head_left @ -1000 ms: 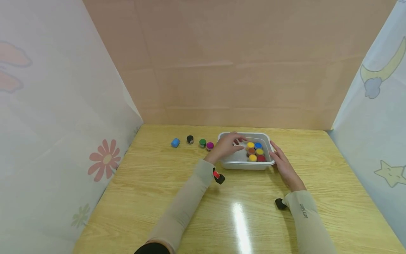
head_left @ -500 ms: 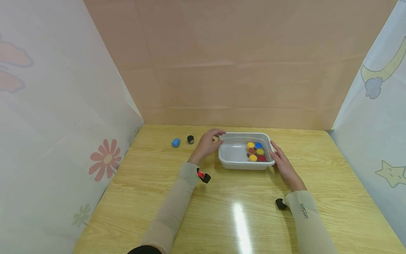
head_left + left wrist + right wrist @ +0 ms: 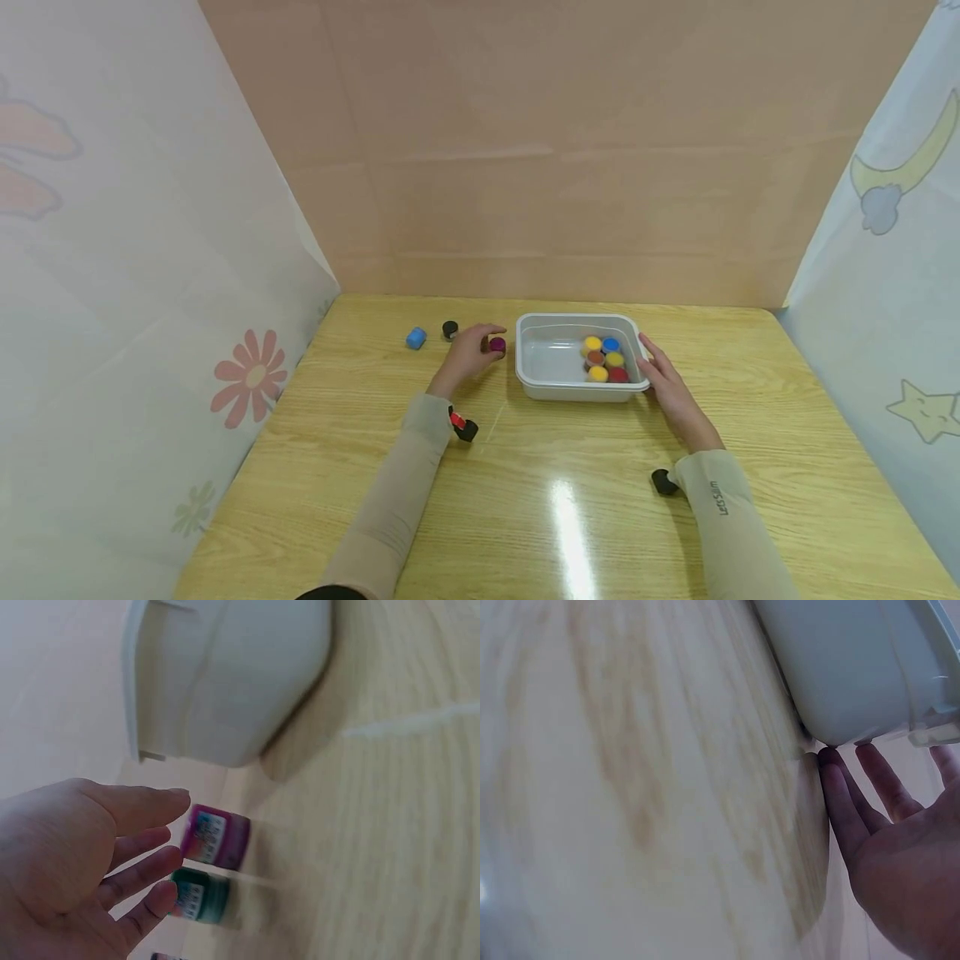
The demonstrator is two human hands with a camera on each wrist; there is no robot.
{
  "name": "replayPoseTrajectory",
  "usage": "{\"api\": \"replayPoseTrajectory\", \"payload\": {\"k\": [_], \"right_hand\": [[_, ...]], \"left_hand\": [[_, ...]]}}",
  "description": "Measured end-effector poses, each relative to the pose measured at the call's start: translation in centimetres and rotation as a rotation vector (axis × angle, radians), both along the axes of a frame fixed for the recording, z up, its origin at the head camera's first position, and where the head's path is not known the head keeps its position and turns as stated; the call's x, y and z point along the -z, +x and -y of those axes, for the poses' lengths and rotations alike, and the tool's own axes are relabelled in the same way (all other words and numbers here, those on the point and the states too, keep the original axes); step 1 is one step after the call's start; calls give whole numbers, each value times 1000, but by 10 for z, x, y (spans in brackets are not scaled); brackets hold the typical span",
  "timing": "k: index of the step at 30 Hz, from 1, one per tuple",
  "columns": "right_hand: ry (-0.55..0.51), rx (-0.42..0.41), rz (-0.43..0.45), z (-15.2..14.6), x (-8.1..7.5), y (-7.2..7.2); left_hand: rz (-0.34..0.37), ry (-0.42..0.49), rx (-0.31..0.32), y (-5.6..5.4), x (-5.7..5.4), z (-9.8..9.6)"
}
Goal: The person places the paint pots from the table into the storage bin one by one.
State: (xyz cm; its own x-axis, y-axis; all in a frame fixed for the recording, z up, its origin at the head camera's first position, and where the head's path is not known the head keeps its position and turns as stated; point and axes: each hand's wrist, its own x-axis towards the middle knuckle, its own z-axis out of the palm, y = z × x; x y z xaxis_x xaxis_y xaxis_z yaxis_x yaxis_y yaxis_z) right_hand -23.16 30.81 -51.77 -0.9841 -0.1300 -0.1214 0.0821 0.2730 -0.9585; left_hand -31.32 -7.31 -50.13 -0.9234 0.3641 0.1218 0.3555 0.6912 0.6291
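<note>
My left hand (image 3: 467,354) reaches to a small magenta paint jar (image 3: 497,345), its thumb and fingers spread about the jar without a visible pinch. In the left wrist view, the fingertips come close to the magenta jar (image 3: 216,838) and a green paint jar (image 3: 199,895) beside it; contact is hard to tell. The head view has the green jar hidden behind this hand. At the right end of a white plastic tray (image 3: 555,392), my right hand (image 3: 672,398) rests with extended fingers on its rim and side. Several capped jars, such as a blue one (image 3: 610,345), stand in the tray's right half.
Left of the left hand, a black-capped jar (image 3: 450,330) and a blue jar (image 3: 416,337) sit on the wooden table (image 3: 525,500). A brown backdrop (image 3: 555,208) rises behind the table, with patterned white sheets (image 3: 150,333) at both sides.
My left hand has left the inside of the tray, moved leftward over its rim and come down by the magenta jar. The right hand and tray stay in place.
</note>
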Motion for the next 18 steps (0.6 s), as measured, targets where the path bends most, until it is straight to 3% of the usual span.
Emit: {"api": "replayPoseTrajectory", "payload": {"k": [18], "right_hand": [[-1,2,5,0,0,0]], "left_hand": [[-15,-87,-28,-2,22,-1]]}}
